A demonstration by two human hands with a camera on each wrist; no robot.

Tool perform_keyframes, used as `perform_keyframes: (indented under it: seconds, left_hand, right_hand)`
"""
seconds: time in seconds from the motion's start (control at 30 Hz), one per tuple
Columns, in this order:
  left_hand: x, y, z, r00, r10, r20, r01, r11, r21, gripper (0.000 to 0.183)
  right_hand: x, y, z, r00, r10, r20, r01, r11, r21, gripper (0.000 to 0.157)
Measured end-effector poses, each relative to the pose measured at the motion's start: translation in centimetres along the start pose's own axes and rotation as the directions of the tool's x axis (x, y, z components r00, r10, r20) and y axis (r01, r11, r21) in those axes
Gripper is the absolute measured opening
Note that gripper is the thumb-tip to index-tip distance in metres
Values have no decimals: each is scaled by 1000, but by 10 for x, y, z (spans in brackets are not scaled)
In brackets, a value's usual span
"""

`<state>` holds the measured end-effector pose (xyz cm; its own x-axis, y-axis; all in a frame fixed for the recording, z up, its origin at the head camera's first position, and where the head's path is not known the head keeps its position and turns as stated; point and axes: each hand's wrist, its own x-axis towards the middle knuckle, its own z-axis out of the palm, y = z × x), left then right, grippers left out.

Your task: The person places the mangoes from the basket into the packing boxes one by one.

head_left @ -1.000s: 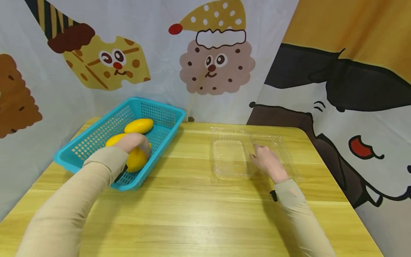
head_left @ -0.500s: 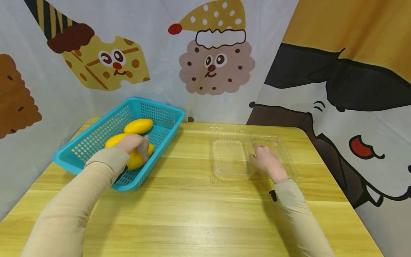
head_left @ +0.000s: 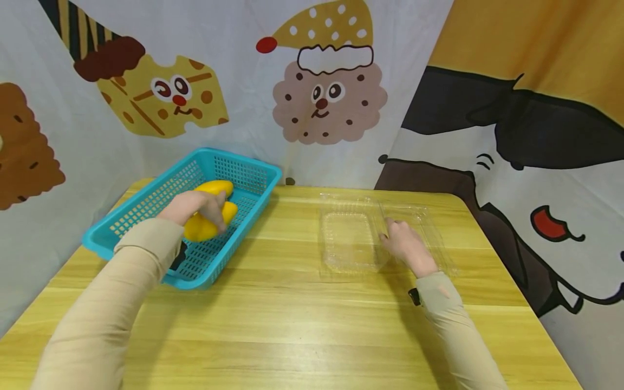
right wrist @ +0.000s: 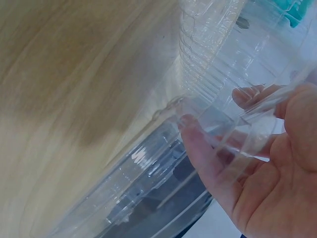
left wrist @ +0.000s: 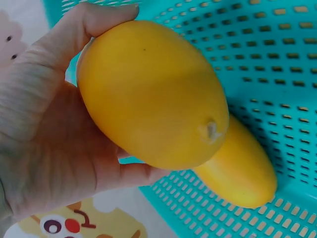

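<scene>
My left hand (head_left: pixel 197 208) is over the blue basket (head_left: pixel 244 246), thumb and fingers curled round a yellow mango (left wrist: pixel 148 94). In the left wrist view its stem end faces the camera. A second mango (left wrist: pixel 242 173) lies behind it against the basket's slotted wall. Across the table, my right hand (head_left: pixel 404 242) is at the fold of an opened clear plastic clamshell box (head_left: pixel 347 238). The right wrist view has the thumb and fingers pinching the thin plastic edge, the clear sheet partly covering them.
The wooden table (head_left: pixel 292 330) carries the basket at left and the box at right. A printed cloth (head_left: pixel 331 162) hangs right behind the table's back edge. The box's clear lid (head_left: pixel 424 227) spreads out under and beyond the right hand.
My left hand has risen and shifted slightly left and away with the mango, now overlapping the rear mango in the head view. The right hand and the box stay still.
</scene>
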<state>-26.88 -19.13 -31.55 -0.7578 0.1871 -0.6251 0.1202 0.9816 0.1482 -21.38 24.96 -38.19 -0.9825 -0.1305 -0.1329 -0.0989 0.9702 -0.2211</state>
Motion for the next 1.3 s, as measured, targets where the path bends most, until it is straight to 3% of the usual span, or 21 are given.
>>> perform_keyframes:
  seconds: [0.2, 0.57, 0.93, 1.3]
  left_hand:
    - [-8, 1, -15, 995, 75, -69, -81, 993, -88, 78]
    - [-18, 24, -38, 965, 145, -220, -164, 984, -69, 84]
    - [-4, 75, -45, 928, 238, -287, -268, 961, -69, 66]
    - [17, 133, -40, 891, 314, -328, -358, 930, -80, 73]
  right_hand:
    - [0, 0, 0, 1000, -1, 4, 1, 1000, 7, 58]
    - [1, 0, 2, 1000, 5, 10, -5, 1000, 9, 58]
    - [1, 1, 0, 1000, 18, 19, -19, 999, 26, 58]
    - [0, 0, 0, 1000, 7, -7, -7, 1000, 29, 57]
